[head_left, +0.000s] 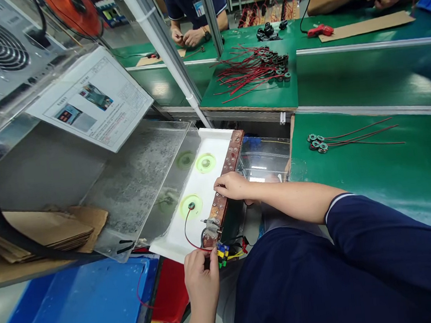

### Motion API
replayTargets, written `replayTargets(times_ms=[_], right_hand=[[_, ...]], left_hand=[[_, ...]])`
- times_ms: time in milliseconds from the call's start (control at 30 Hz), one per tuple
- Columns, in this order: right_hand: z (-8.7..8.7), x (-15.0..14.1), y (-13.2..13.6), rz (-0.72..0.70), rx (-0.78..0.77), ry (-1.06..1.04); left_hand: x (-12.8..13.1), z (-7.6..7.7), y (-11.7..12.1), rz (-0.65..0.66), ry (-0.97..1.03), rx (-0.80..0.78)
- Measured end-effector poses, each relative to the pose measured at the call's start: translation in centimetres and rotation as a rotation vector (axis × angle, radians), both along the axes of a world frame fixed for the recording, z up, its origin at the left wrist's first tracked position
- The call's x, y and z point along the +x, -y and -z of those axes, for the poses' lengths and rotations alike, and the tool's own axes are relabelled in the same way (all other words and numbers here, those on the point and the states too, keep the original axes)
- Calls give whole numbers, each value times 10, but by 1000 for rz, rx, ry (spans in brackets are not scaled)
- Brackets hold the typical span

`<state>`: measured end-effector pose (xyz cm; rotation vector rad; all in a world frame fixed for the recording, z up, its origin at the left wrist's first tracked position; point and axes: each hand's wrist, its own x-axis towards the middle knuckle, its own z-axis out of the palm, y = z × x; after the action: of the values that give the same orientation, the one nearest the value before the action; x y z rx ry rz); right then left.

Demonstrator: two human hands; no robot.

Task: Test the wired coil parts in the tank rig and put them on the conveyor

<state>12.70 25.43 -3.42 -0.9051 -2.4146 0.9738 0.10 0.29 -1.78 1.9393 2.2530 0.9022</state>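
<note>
Left hand [201, 273]: pinching a red wire [185, 230]
Right hand [232, 185]: on the bar [219, 206] beside the plate [216, 144]; can't tell if gripping
Part [191, 206]: one, on one of the plate's two rings [211, 168]
Done: one part set down
Left: four parts [323, 147] right of the plate, maybe waiting, maybe finished
Pile [277, 70]: beyond the plate, too many to count

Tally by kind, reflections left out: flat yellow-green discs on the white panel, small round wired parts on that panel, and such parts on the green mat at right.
Flat yellow-green discs: 2
Small round wired part on the white panel: 1
Small round wired parts on the green mat: 4
Total: 7
</note>
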Motion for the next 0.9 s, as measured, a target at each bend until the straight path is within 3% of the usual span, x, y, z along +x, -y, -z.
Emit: replayTargets(times_ms=[567,900], right_hand=[[1,1,2,-14,38,12],[10,2,4,-2,19,-25]], left_hand=[[0,8,5,-28,87,6],[9,5,9,-102,99,-90]])
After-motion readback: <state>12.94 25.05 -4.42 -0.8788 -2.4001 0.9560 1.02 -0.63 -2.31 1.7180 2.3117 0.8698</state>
